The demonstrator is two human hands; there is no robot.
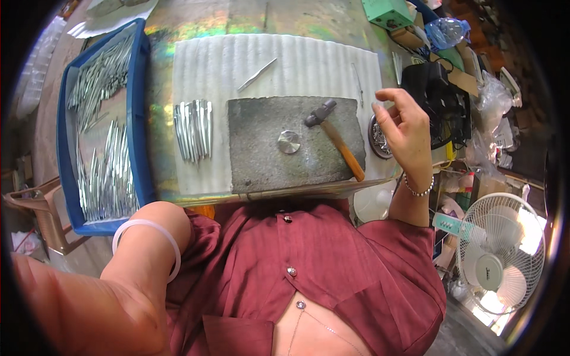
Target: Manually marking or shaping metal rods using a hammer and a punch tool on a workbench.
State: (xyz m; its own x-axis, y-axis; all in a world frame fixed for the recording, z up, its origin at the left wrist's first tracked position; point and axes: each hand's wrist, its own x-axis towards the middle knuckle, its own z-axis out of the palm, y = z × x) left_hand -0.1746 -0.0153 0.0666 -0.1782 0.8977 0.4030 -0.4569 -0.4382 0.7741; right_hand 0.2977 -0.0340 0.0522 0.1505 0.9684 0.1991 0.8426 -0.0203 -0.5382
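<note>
My right hand [407,127] hovers at the mat's right side, thumb and forefinger apart, nothing visible between them. Partly behind it sits a small round dish [378,139] of tiny metal pieces. My left hand [83,308] is raised close to the camera at lower left; its fingers are out of sight. On a dark stone slab [255,172] lie a wooden-handled hammer [341,145] and a small round metal block [289,142]. Left of the slab is a row of slim metal tools [194,130]. Single slim metal pieces lie beyond the slab [257,74] and near my right hand [357,83].
A blue tray [141,118] with many slim metal pieces stands at the left. White foam sheet [320,53] lies under the slab. A black bag [430,98], plastic bottle [446,33] and green box [387,13] crowd the right; a fan [499,255] stands lower right.
</note>
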